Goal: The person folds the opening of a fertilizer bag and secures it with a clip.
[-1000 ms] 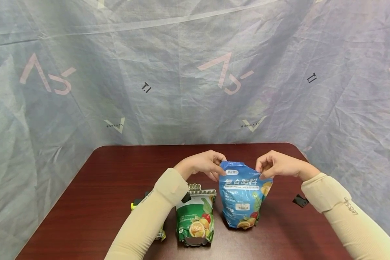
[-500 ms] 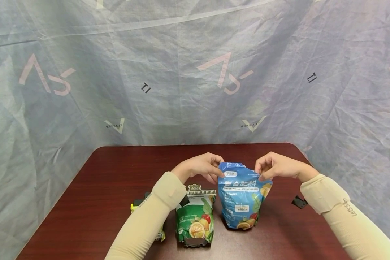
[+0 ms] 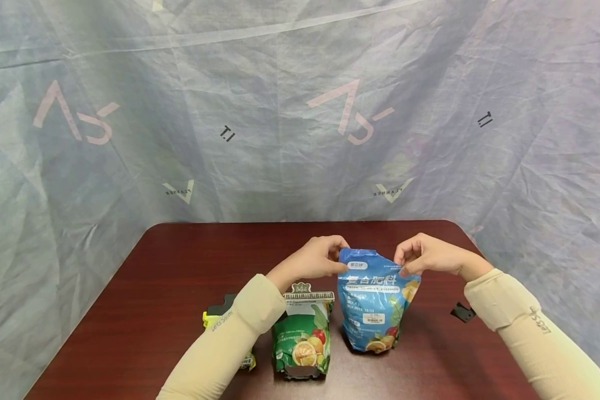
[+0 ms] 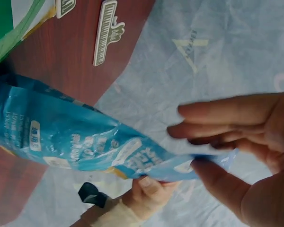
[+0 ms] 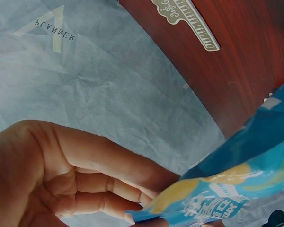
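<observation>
In the head view a blue fertilizer bag (image 3: 372,305) with fruit pictures stands on the table, its top edge uneven. My left hand (image 3: 317,258) holds the top left corner between thumb and index finger; in the left wrist view the other fingers (image 4: 217,111) stand away from the plastic. My right hand (image 3: 425,255) pinches the upper right edge, the thumb in front. Just left is a green bag (image 3: 297,333) with fruit pictures, a pale sealing clip (image 3: 310,296) across its top. A loose pale clip (image 4: 106,33) lies on the table beyond the bags.
Under my left sleeve (image 3: 220,339), a yellow and black item (image 3: 222,305) and a yellow packet (image 3: 248,362) are mostly covered. A black device (image 3: 462,312) hangs at my right wrist. Grey cloth (image 3: 280,111) rises behind the dark red table (image 3: 180,261).
The left hand's lower fingers no longer show beneath it, and its forearm has shifted slightly. The blue bag's top swayed a little left and back. The right hand keeps its hold.
</observation>
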Demonstrator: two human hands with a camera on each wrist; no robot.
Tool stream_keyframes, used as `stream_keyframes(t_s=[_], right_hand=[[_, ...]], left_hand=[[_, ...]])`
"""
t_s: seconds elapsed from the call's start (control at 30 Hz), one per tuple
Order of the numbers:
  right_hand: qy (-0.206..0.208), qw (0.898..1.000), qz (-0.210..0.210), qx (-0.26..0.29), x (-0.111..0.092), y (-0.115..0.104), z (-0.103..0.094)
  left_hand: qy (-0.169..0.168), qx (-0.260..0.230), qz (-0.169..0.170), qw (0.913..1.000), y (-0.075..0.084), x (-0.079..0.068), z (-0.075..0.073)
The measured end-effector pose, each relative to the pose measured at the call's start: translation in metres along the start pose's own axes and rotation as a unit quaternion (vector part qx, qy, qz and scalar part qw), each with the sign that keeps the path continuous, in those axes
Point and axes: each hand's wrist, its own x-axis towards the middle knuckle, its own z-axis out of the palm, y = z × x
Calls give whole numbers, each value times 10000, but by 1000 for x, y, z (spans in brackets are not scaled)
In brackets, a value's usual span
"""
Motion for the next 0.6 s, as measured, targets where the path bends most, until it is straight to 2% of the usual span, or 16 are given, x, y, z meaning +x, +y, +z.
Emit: stream_keyframes(t_s=[0.07,0.17,0.23,0.3,0.4,0.5,0.6], right_hand=[[-6,10000,3,17,0,0,0],[-15,10000,-5,30,-1,1,1],[-9,10000,-3,30,-1,1,1],[-5,10000,-7,28,-1,1,1],[19,10000,-16,17,-1,1,2],[60,10000,-5,-6,-1,1,2],[102,9999,41,-9,-1,1,2]], left_hand=[[271,533,192,9980,4,-3,3],[644,1317,441,9882,10,-10,8],[873,1839,607,9772,13,-14,13],[1107,2376,822,9615,16,-18,17],[1524,3221,1223,9263,19,-24,23],[1903,4071,1578,8793,21,-28,29],[2125,4812,1716,8330,24,-31,37]])
